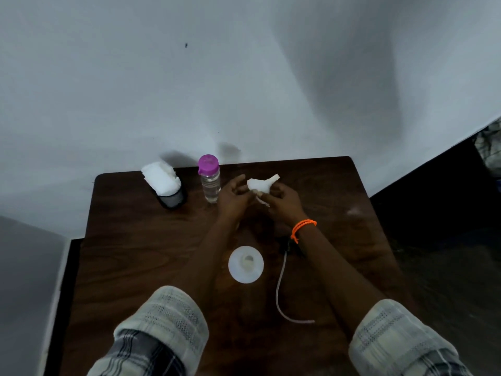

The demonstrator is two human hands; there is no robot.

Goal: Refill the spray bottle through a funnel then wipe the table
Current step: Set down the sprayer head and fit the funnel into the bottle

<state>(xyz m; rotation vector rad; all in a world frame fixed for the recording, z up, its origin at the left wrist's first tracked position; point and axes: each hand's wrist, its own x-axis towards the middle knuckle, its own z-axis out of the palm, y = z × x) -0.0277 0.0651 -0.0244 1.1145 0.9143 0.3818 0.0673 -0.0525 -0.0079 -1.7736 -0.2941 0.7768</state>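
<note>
Near the table's (366,213) far edge your right hand (283,200) grips the white spray head (261,184), left hand (233,195) alongside with fingers loosely spread, funnel (246,264) behind your wrists, bottle (210,179) just left.

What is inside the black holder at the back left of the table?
White folded tissues stick up out of the black holder, leaning left. Their lower ends are hidden by its dark wall, so anything beneath them cannot be seen.
</note>
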